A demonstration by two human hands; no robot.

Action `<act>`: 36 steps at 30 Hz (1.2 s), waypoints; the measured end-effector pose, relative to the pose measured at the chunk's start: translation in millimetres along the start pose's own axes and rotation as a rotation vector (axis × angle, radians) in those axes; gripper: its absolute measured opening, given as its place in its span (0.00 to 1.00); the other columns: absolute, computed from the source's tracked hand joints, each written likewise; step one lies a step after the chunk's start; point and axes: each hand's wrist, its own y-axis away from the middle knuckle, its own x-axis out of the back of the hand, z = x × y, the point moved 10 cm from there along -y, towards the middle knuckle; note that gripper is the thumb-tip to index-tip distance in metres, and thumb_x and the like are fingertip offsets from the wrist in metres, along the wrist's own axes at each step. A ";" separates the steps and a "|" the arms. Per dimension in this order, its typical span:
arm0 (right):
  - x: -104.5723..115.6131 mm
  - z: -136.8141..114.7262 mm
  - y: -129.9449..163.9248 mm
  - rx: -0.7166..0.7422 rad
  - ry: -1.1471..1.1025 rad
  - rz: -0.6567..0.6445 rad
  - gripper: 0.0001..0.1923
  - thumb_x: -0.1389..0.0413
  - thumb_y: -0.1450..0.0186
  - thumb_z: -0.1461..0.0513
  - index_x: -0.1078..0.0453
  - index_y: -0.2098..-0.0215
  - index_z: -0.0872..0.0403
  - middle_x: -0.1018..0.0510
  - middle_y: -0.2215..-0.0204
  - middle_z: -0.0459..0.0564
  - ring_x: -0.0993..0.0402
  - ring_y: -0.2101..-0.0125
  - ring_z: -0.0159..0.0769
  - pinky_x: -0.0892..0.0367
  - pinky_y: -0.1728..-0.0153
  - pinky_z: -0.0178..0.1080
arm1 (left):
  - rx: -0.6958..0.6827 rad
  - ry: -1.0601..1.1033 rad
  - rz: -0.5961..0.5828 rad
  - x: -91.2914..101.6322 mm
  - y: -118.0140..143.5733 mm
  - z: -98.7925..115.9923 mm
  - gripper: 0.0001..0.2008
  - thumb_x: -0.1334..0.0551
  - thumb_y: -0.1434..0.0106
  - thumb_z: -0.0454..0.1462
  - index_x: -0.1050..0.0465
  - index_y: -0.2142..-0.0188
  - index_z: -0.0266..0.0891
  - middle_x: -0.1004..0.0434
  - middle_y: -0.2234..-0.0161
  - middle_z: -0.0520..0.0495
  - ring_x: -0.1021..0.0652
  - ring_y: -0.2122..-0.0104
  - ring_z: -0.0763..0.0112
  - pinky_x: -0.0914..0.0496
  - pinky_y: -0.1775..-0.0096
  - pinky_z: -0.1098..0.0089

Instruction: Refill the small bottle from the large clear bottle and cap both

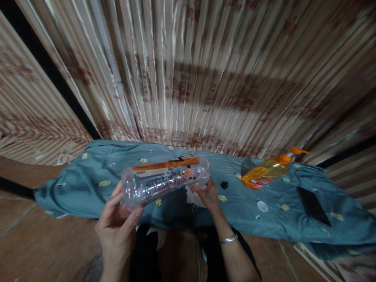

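Holding a clear plastic bottle (166, 181) sideways at lower centre of the frame, left hand (117, 223) wrapped round its base, right hand (209, 194) pinched closed at the neck end, so looks like it's mid-handling, nothing set down yet. Further back on the blue cloth (96, 176): black cap (224, 184), white disc (262, 206), orange soap bottle (268, 170) lying untouched, dark phone (313, 205) at right.

striped patterned curtains (205, 70) behind, brown tiled floor (44, 243), teal dotted cloth (96, 176), dim light

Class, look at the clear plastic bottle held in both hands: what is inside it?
The clear plastic bottle looks empty; the blue cloth shows through it. Its orange label covers part of the inside.
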 end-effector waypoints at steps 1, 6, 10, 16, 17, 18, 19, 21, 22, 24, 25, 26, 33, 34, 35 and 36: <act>-1.0 0.6 -0.2 -0.003 -0.007 -0.003 0.32 0.36 0.45 0.48 0.29 0.48 0.58 0.15 0.60 0.58 0.17 0.59 0.55 0.24 0.56 0.51 | 0.002 0.002 0.002 -0.1 -0.1 -0.2 0.20 0.23 0.54 0.36 0.18 0.59 0.44 0.22 0.42 0.42 0.25 0.41 0.46 0.26 0.44 0.52; -3.1 0.8 0.0 -0.015 -0.026 -0.040 0.33 0.35 0.45 0.49 0.31 0.46 0.56 0.16 0.56 0.58 0.18 0.55 0.54 0.24 0.53 0.51 | 0.003 -0.006 0.034 3.3 0.3 -0.2 0.21 0.22 0.55 0.37 0.18 0.60 0.46 0.18 0.50 0.45 0.25 0.41 0.46 0.27 0.43 0.50; -2.8 -1.3 1.1 -0.009 -0.053 -0.073 0.39 0.33 0.46 0.51 0.35 0.40 0.53 0.17 0.52 0.57 0.19 0.52 0.54 0.25 0.50 0.52 | 0.004 -0.021 0.037 3.7 0.0 -0.9 0.21 0.22 0.55 0.37 0.19 0.59 0.46 0.19 0.48 0.44 0.25 0.41 0.46 0.27 0.43 0.49; -3.2 0.3 0.8 -0.027 -0.176 -0.115 0.52 0.32 0.48 0.53 0.48 0.31 0.55 0.23 0.44 0.60 0.22 0.46 0.51 0.28 0.45 0.52 | -0.003 -0.028 0.024 0.7 -0.9 0.5 0.20 0.22 0.54 0.39 0.18 0.59 0.49 0.20 0.45 0.46 0.26 0.40 0.45 0.30 0.40 0.45; -4.0 0.6 0.4 -0.025 -0.193 -0.124 0.53 0.31 0.48 0.54 0.49 0.31 0.55 0.24 0.42 0.61 0.23 0.45 0.51 0.29 0.44 0.51 | 0.000 -0.043 0.028 1.5 -0.9 0.3 0.21 0.22 0.54 0.40 0.18 0.59 0.51 0.20 0.46 0.47 0.27 0.39 0.44 0.32 0.39 0.44; -4.7 0.4 0.1 -0.016 -0.207 -0.131 0.52 0.31 0.48 0.54 0.48 0.31 0.55 0.24 0.42 0.61 0.24 0.45 0.51 0.30 0.43 0.51 | 0.002 -0.059 0.032 2.7 -0.9 -0.1 0.21 0.22 0.54 0.41 0.18 0.59 0.52 0.20 0.46 0.48 0.27 0.39 0.44 0.33 0.39 0.43; -5.3 0.0 -0.3 -0.002 -0.217 -0.135 0.51 0.32 0.48 0.55 0.47 0.32 0.55 0.24 0.42 0.60 0.24 0.44 0.50 0.30 0.42 0.51 | 0.005 -0.074 0.032 3.6 -0.9 -0.6 0.21 0.22 0.54 0.42 0.18 0.59 0.53 0.19 0.47 0.48 0.28 0.38 0.43 0.33 0.38 0.43; -6.7 -0.8 -0.9 0.027 -0.232 -0.142 0.47 0.32 0.48 0.55 0.44 0.34 0.53 0.23 0.43 0.58 0.24 0.45 0.50 0.30 0.42 0.51 | 0.008 -0.096 0.027 4.8 -0.9 -1.7 0.21 0.22 0.54 0.45 0.18 0.59 0.56 0.19 0.47 0.48 0.29 0.37 0.41 0.32 0.39 0.41; -7.4 -0.7 -1.2 0.038 -0.235 -0.144 0.45 0.32 0.47 0.56 0.42 0.35 0.53 0.22 0.45 0.57 0.23 0.46 0.50 0.30 0.43 0.52 | 0.008 -0.104 0.021 4.9 -0.8 -2.1 0.21 0.23 0.54 0.46 0.19 0.59 0.57 0.19 0.47 0.48 0.30 0.37 0.41 0.32 0.39 0.40; -9.5 1.0 -1.7 0.042 -0.237 -0.155 0.42 0.33 0.47 0.55 0.39 0.37 0.53 0.20 0.47 0.56 0.21 0.48 0.50 0.29 0.45 0.53 | 0.006 -0.116 0.010 4.2 -0.6 -2.6 0.21 0.23 0.53 0.47 0.19 0.58 0.59 0.20 0.46 0.48 0.30 0.37 0.40 0.33 0.39 0.38; -10.9 2.5 -2.0 0.036 -0.237 -0.165 0.40 0.33 0.46 0.55 0.38 0.38 0.53 0.19 0.49 0.56 0.21 0.50 0.50 0.28 0.46 0.53 | 0.004 -0.120 0.008 3.9 -0.5 -2.4 0.21 0.23 0.53 0.48 0.19 0.58 0.59 0.20 0.46 0.49 0.29 0.38 0.41 0.33 0.39 0.38; -12.2 3.9 -2.2 0.029 -0.237 -0.175 0.38 0.34 0.46 0.55 0.36 0.39 0.54 0.19 0.50 0.56 0.20 0.51 0.50 0.28 0.47 0.53 | 0.003 -0.121 0.009 3.7 -0.3 -2.2 0.21 0.23 0.54 0.48 0.19 0.58 0.60 0.21 0.46 0.49 0.29 0.38 0.41 0.34 0.39 0.38; -14.3 6.9 -3.3 0.021 -0.257 -0.187 0.25 0.36 0.45 0.55 0.29 0.51 0.52 0.17 0.55 0.53 0.20 0.55 0.50 0.28 0.48 0.54 | 0.008 -0.109 0.003 0.9 -0.5 0.9 0.21 0.23 0.53 0.47 0.18 0.58 0.60 0.20 0.46 0.48 0.27 0.40 0.43 0.31 0.40 0.41; -14.5 6.8 -3.1 0.021 -0.259 -0.191 0.24 0.36 0.45 0.55 0.29 0.51 0.52 0.17 0.55 0.53 0.20 0.55 0.50 0.28 0.48 0.54 | 0.009 -0.111 0.003 1.0 -0.6 1.3 0.21 0.23 0.54 0.47 0.18 0.58 0.59 0.20 0.46 0.47 0.27 0.40 0.42 0.31 0.40 0.41; -14.4 6.9 -3.2 0.021 -0.259 -0.190 0.24 0.36 0.45 0.55 0.29 0.51 0.51 0.17 0.55 0.53 0.20 0.55 0.50 0.28 0.48 0.54 | 0.008 -0.113 0.004 1.1 -0.6 1.8 0.21 0.23 0.54 0.47 0.18 0.58 0.58 0.20 0.46 0.47 0.27 0.40 0.42 0.31 0.40 0.42; -14.3 7.1 -3.2 0.021 -0.257 -0.189 0.24 0.36 0.45 0.55 0.29 0.51 0.51 0.17 0.55 0.53 0.20 0.54 0.50 0.28 0.48 0.55 | 0.006 -0.113 0.004 1.3 -0.5 2.1 0.21 0.23 0.53 0.47 0.18 0.58 0.58 0.20 0.46 0.46 0.27 0.40 0.42 0.31 0.40 0.42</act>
